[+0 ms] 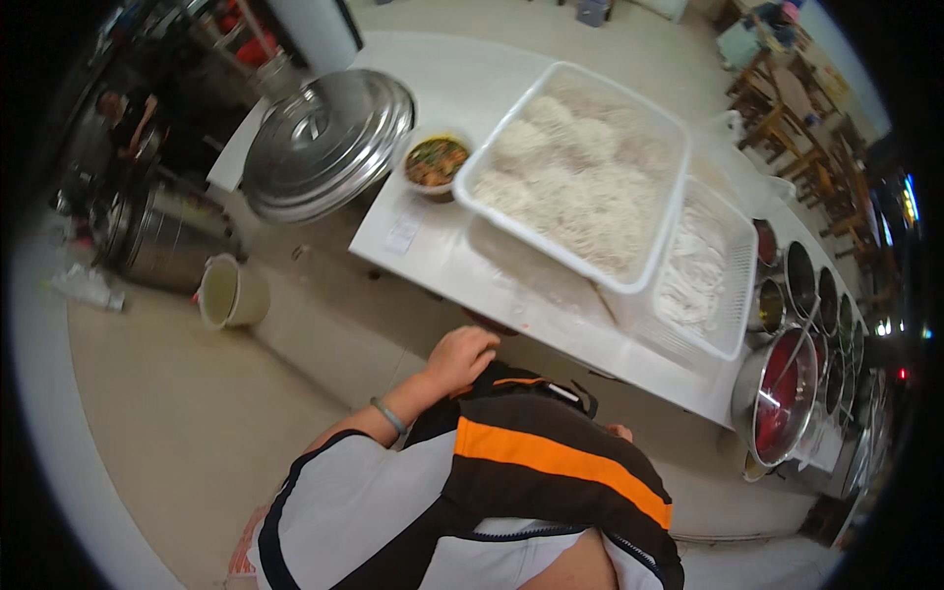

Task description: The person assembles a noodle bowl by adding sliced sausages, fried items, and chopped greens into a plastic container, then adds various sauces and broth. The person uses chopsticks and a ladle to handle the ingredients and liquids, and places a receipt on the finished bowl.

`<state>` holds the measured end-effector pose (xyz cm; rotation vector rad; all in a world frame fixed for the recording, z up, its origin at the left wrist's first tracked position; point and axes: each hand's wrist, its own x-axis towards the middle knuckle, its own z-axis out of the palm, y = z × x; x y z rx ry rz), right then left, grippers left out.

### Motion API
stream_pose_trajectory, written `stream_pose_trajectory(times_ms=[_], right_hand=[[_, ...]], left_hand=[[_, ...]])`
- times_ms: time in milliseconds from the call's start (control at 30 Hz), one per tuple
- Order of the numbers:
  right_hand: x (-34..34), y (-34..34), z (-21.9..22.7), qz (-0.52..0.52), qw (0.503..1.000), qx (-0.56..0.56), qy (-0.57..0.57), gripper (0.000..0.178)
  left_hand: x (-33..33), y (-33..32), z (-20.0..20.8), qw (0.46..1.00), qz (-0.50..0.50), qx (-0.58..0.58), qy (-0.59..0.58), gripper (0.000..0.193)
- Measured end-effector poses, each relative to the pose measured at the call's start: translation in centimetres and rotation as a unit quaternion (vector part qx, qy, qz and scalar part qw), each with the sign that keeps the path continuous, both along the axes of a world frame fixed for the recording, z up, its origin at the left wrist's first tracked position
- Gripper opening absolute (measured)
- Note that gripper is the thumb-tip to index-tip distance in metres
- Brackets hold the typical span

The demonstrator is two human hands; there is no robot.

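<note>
My left hand [460, 356] hovers in front of my body, by the near edge of the white table [403, 221]. Its fingers are loosely curled together and nothing shows in them. A pale bracelet [388, 417] circles that wrist. Only a small bit of my right hand [621, 431] peeks out past my dark and orange jacket; the fingers are hidden. Ahead of both hands, a white plastic tray [470, 194] heaped with pale noodles [580, 177] rests partly over a white slotted basket [742, 285]. That basket holds wider white noodles [696, 261].
A bowl of chopped reddish-green food [436, 162] stands left of the tray, beside a big lidded metal pot [324, 147]. Several metal bowls line the right end, including one with red contents [782, 398]. A white bucket [234, 292] is on the floor. Another person [133, 123] is far left.
</note>
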<state>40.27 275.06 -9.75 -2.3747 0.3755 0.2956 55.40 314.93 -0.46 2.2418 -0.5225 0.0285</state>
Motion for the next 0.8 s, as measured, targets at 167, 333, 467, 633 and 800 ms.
stream_pose_trajectory(times_ms=[167,333,467,633,800], right_hand=[[2.5,3.1,1.2,0.019,0.998,0.042,0.048,0.017],[4.5,6.6,2.2,-0.049,0.988,0.061,0.131,0.017],[5.2,9.1,2.0,-0.045,0.987,0.038,0.147,0.017],[6.2,12.2,1.8,-0.034,0.981,0.056,0.183,0.019],[7.0,14.7,1.8,-0.04,0.981,0.057,0.183,0.018]], left_hand=[[1.8,5.7,0.7,0.993,0.111,-0.001,-0.05,0.02],[5.9,11.5,-0.4,0.979,0.168,0.072,-0.089,0.03],[8.9,14.9,-1.9,0.973,0.181,0.111,-0.087,0.037],[11.9,17.0,-3.7,0.98,0.143,0.124,-0.062,0.043],[13.8,18.1,-5.0,0.979,0.122,0.158,-0.035,0.047]])
